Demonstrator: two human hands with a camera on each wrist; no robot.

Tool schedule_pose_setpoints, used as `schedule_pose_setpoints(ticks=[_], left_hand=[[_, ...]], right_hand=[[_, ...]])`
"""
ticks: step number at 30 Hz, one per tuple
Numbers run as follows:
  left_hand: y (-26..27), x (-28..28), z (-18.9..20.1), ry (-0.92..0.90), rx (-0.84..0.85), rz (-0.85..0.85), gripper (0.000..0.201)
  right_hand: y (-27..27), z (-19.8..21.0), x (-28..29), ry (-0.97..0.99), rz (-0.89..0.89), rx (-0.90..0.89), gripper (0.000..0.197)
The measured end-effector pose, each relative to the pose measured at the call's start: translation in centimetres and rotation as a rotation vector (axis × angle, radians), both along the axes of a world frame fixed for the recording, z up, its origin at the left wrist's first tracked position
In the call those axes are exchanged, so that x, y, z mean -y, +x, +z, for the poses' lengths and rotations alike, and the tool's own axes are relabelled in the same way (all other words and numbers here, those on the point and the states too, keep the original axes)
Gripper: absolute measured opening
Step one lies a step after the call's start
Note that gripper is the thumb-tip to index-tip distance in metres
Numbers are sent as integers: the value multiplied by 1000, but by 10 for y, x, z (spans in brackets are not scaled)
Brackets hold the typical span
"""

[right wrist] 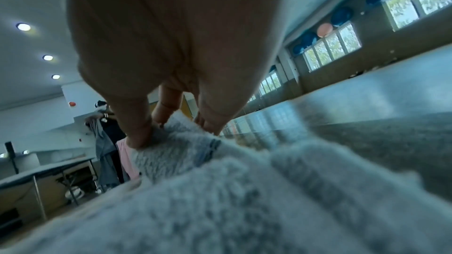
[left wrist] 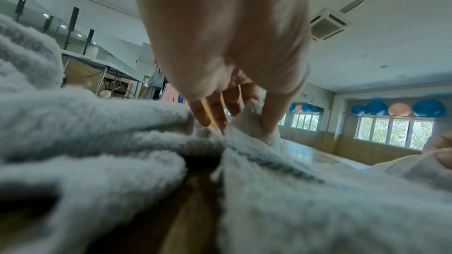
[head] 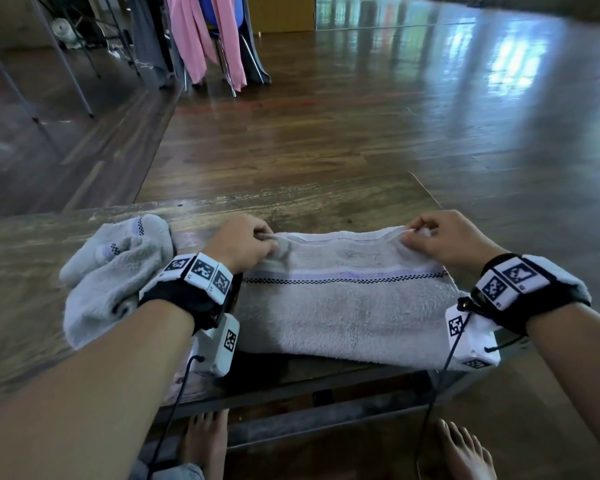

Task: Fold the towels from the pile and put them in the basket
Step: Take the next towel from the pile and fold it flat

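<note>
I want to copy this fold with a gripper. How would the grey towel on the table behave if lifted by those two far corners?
Probably floppy: the towel bunches where the left hand and right hand pinch it. It would likely sag between them. The thick pile suggests it won't slip easily.

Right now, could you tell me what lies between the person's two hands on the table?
In the head view, only the grey towel's far edge spans from the left hand to the right hand; each pinches a corner.
</note>
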State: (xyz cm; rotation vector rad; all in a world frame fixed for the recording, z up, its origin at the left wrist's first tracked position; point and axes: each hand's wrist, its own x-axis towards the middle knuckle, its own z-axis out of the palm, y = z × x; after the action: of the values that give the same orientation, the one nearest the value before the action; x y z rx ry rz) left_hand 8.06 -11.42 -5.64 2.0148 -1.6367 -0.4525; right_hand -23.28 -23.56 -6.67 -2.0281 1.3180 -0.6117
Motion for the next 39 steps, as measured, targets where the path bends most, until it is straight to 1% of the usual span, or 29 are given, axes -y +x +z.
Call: schedule_pose_setpoints(ticks=[3,5,6,8,9,15,17,20,24,27,31,34,36,39], left_hand=[[-4,2,12,-60,-171,58,12],[-7,3,19,-28,-273,44,16],[-9,2,22,1,-283,22,16],[-10,-2,24,38,-262,-6,16],[-9,-3,25,41,-252,-3,16],[1,-16,24,17,-171,57,15],[4,-19,22,22,-128,51,15],[11,-22,20,35,-95,27,9],[16,-19,21,17,-62,23,7],[15,-18,19,20,-34,12,7],[13,-18,18,29,-26,1,3],[11,-18,20,16,-29,-10,4],[11,-18,20,-3,-39,3,8],[14,-19,19,-10,-37,35,15]], right_hand=[[-3,11,-2,-2,-39,150,11],[-4,18,-6,-12,-70,254,12],[-5,21,-9,-5,-73,297,12],[-9,24,-18,20,-65,360,11],[-12,23,-22,18,-61,358,11],[-31,13,-38,19,-89,273,8],[-35,14,-39,-18,-84,276,8],[-38,16,-41,-66,-50,306,6],[-41,16,-38,-130,-35,351,13],[-42,13,-36,-104,-25,383,17],[-39,7,-34,-77,-12,363,12],[-37,8,-33,-77,11,368,13],[-34,7,-34,-75,24,365,15],[-35,6,-32,-88,5,354,24]])
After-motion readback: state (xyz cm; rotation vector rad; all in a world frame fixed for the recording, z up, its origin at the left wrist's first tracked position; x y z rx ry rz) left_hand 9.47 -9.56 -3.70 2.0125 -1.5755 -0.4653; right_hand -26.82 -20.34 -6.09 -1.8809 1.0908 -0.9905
